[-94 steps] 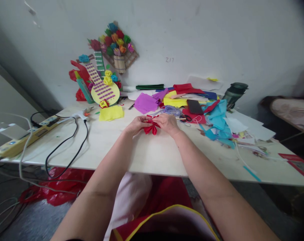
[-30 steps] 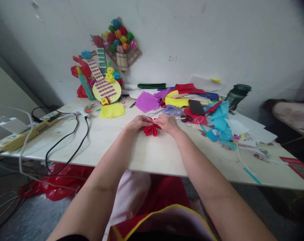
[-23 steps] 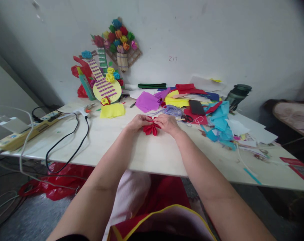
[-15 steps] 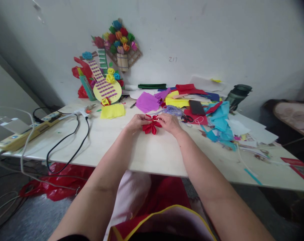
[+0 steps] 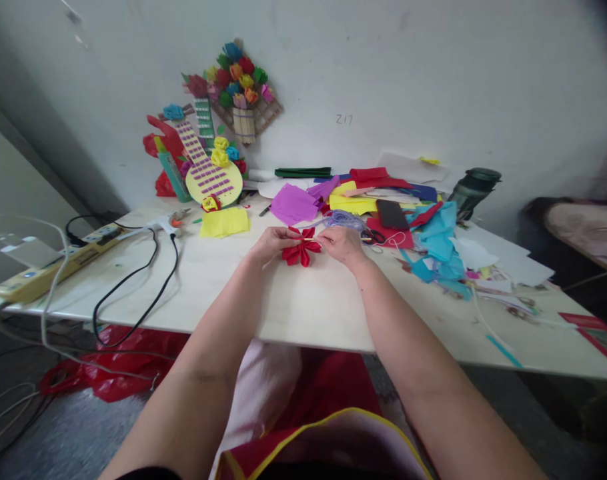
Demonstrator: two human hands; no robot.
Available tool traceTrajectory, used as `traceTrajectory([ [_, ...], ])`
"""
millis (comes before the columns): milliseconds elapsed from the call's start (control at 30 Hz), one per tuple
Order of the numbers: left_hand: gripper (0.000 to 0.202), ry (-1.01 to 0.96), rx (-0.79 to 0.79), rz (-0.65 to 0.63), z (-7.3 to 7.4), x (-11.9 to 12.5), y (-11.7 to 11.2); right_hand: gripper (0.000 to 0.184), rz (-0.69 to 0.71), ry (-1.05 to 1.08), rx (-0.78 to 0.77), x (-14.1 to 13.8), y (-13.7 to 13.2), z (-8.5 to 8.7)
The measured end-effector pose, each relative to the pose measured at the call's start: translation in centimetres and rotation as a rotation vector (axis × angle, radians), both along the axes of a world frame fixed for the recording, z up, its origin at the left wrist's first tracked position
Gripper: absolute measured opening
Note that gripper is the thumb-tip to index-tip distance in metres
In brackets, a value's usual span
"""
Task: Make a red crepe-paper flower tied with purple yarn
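A red paper flower (image 5: 300,253) with spread petals is held just above the white table, between my two hands. My left hand (image 5: 274,244) pinches the flower's left side, thumb and fingers closed on it. In my right hand (image 5: 341,244) a thin pale wooden stick (image 5: 365,239) is pinched; one end points left at the flower's middle, the other pokes out past the right side of the hand. Behind my right hand lie a coil of pale purple cord (image 5: 344,219) and dark-handled scissors (image 5: 376,236).
Yellow paper (image 5: 225,223) and purple paper (image 5: 294,204) lie beyond my hands. A phone (image 5: 392,215), crumpled blue paper (image 5: 439,233) and a dark bottle (image 5: 474,191) are to the right. At left are a power strip (image 5: 58,267), a glue gun (image 5: 158,225) and a flower-trimmed cardboard guitar (image 5: 216,179).
My right hand has shifted slightly relative to the flower, and more of the pale stick shows. The flower and my left hand have moved slightly left.
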State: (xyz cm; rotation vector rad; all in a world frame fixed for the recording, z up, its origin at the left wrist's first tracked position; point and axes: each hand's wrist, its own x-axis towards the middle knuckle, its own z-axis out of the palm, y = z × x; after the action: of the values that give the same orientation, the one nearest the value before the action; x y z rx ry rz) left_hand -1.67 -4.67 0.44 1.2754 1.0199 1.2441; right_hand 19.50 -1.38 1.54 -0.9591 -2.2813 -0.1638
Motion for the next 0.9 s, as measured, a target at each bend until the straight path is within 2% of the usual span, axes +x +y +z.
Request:
traceTrajectory([
  [267,0.031,-0.006,0.031,0.088,1.1,-0.3,-0.6,0.040,-0.189,0.008,0.051,1.3,0.3,0.3],
  [467,0.033,-0.114,0.047,0.184,1.0,-0.2,-0.2,0.049,-0.312,0.152,-0.071,1.8,1.2,0.0],
  [633,0.033,-0.188,0.020,0.235,0.7,0.2,0.1,0.053,-0.241,0.323,-0.275,1.3,1.1,0.2],
  [767,0.032,-0.212,-0.011,0.206,0.5,0.5,0.0,0.047,-0.124,0.368,-0.420,0.1,0.9,-0.2],
  [900,0.035,-0.220,-0.029,0.169,0.1,0.8,0.2,0.042,-0.095,0.372,-0.501,-1.0,0.5,-0.5],
])
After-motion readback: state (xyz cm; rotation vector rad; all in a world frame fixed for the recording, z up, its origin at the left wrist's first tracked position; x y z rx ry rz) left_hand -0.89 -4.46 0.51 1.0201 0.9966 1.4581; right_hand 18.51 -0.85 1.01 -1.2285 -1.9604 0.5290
